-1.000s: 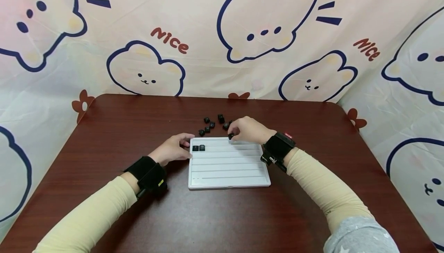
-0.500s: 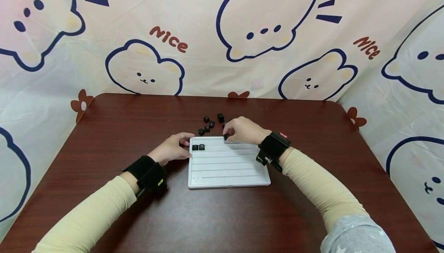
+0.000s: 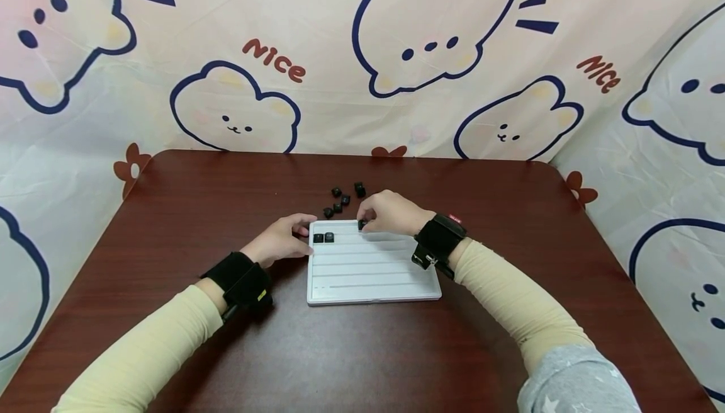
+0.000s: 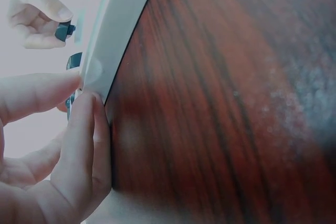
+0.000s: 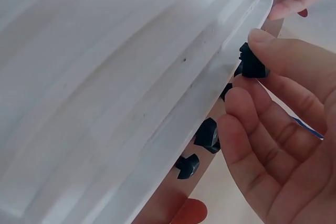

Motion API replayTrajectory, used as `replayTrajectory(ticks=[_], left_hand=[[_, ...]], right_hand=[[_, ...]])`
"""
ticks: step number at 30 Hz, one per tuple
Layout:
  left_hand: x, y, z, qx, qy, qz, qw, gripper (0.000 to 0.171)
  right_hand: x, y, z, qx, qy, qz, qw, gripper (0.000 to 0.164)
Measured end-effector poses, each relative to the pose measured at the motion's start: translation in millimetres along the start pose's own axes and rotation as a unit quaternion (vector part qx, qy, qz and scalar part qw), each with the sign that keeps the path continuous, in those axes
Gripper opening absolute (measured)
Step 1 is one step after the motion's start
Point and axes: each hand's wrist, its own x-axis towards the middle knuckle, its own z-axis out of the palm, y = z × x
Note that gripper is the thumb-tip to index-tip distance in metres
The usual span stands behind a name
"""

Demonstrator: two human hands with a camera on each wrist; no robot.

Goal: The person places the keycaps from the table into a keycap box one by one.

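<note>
A white ridged tray (image 3: 374, 274) lies flat on the table. Two black keycaps (image 3: 324, 238) sit side by side in its top row, at the left end. My left hand (image 3: 279, 240) grips the tray's left edge near the top corner; in the left wrist view its fingertips (image 4: 84, 100) meet at the rim. My right hand (image 3: 393, 213) pinches another black keycap (image 5: 253, 61) between thumb and fingers, over the tray's far edge. The hand hides part of that keycap in the head view.
Several loose black keycaps (image 3: 345, 200) lie scattered on the brown table (image 3: 226, 186) just beyond the tray. A patterned cloth (image 3: 328, 111) hangs behind the table and along its sides.
My right hand has moved left along the tray's far edge with the keycap. The left hand has stayed at the tray's edge.
</note>
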Motion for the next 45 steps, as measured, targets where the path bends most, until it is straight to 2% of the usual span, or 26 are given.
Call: replayTrajectory(ticks=[8, 24, 34, 45], left_hand=[[-0.1, 1.1, -1.6, 0.001, -0.002, 0.003, 1.0000, 0.069], [0.3, 1.9, -2.7, -0.002, -0.004, 0.010, 0.9999, 0.069], [-0.1, -1.6, -0.9, -0.009, -0.008, 0.008, 0.9999, 0.068], [-3.1, -1.3, -1.5, 0.000, -0.013, 0.015, 0.9998, 0.068]], right_hand=[[3.6, -5.4, 1.8, 0.004, -0.012, 0.000, 1.000, 0.018], [8.8, -13.4, 5.7, -0.006, -0.011, -0.030, 0.999, 0.016], [14.0, -24.3, 13.0, -0.005, -0.023, -0.019, 1.000, 0.017], [17.9, -30.6, 19.3, -0.021, -0.025, -0.027, 0.999, 0.019]])
